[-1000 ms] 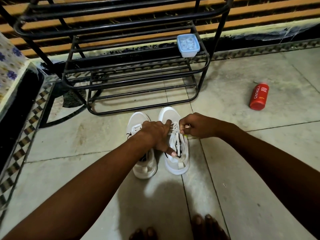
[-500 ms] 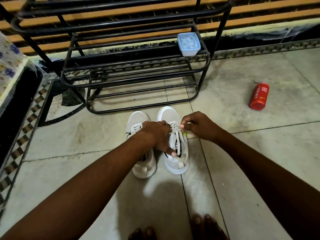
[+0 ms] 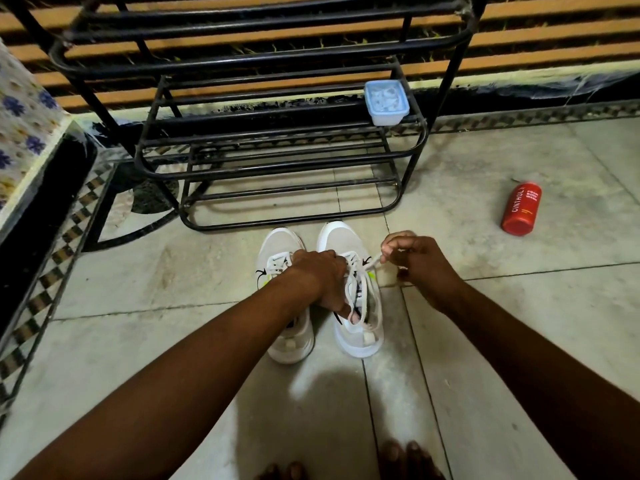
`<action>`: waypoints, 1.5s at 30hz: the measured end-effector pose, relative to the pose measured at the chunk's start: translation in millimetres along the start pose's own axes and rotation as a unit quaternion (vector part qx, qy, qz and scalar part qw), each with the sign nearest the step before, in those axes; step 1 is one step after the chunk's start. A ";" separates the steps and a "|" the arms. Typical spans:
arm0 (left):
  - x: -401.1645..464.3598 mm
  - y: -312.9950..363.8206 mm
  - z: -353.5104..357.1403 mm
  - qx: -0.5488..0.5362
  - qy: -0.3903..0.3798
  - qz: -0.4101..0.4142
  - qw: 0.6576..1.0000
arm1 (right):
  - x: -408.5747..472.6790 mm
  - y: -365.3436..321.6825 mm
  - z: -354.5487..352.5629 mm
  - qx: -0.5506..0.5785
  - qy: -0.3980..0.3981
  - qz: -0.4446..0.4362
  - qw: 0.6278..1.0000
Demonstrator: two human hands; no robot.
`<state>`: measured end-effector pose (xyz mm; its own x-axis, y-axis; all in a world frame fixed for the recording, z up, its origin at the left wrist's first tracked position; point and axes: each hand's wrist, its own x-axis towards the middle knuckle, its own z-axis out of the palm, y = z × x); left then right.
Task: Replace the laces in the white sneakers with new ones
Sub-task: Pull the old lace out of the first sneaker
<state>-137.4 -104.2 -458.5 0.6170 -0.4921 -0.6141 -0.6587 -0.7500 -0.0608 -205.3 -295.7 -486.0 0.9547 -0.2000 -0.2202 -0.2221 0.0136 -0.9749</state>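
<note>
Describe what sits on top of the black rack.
A lidded blue-white plastic container sits at the right end of a middle shelf of the black rack. Its contents are unclear; no other items show.

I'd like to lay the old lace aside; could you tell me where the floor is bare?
Bare tile lies between the right sneaker and the red bottle, and left of the left sneaker. It is crowded around both hands, and the rack stands close behind the toes.

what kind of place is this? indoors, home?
Likely a home entryway or porch floor: a black metal shoe rack against the wall, stone floor tiles with patterned border, and a red body wash bottle lying loose.
</note>
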 end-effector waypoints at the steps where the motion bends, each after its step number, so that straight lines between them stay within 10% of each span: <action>1: 0.1 0.0 0.7 -0.001 0.001 -0.003 1.000 | -2.6 1.0 2.8 0.133 0.002 0.057 0.990; 4: 0.8 0.5 1.7 -0.002 -0.006 -0.015 1.000 | -6.3 6.0 3.8 0.340 0.005 0.128 0.931; 8: 1.5 1.0 0.3 0.007 -0.021 -0.019 1.000 | -10.1 0.9 5.4 -0.056 -0.007 -0.006 0.998; 11: 2.5 1.0 2.5 0.000 -0.014 -0.014 1.000 | -11.3 -7.3 4.8 -0.370 -0.106 -0.158 0.909; 18: 1.8 -6.1 5.7 -0.063 -0.016 -0.002 0.998 | -8.7 -5.6 1.7 -0.550 -0.168 -0.219 0.788; 24: -2.0 -4.5 14.2 -0.103 -0.001 0.001 0.995 | -13.3 5.2 1.9 -0.559 -0.069 -0.299 0.770; 26: -1.3 -3.4 17.4 -0.083 0.016 0.000 0.996 | -14.7 7.1 7.2 -0.540 -0.041 -0.312 0.781; 32: -2.1 -2.7 23.1 -0.063 0.030 -0.005 0.998 | -9.9 -0.7 16.7 -0.080 0.060 -0.129 0.987; 36: -1.0 -3.7 22.5 -0.059 0.020 -0.007 0.998 | 0.7 -13.7 1.5 0.171 0.114 -0.013 0.979; 39: 0.3 -3.0 22.5 -0.050 0.022 -0.009 0.998 | -0.1 -13.2 -9.6 -0.136 0.029 -0.137 0.981; 45: 1.7 -2.0 21.1 -0.037 0.024 -0.010 0.999 | -6.6 -15.8 1.7 -0.533 -0.165 -0.260 0.788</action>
<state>-144.1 -94.3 -476.1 0.6507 -0.4969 -0.5743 -0.6142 -0.7891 -0.0132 -207.8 -293.0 -469.2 0.9316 0.3620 0.0333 0.3450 -0.8513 -0.3953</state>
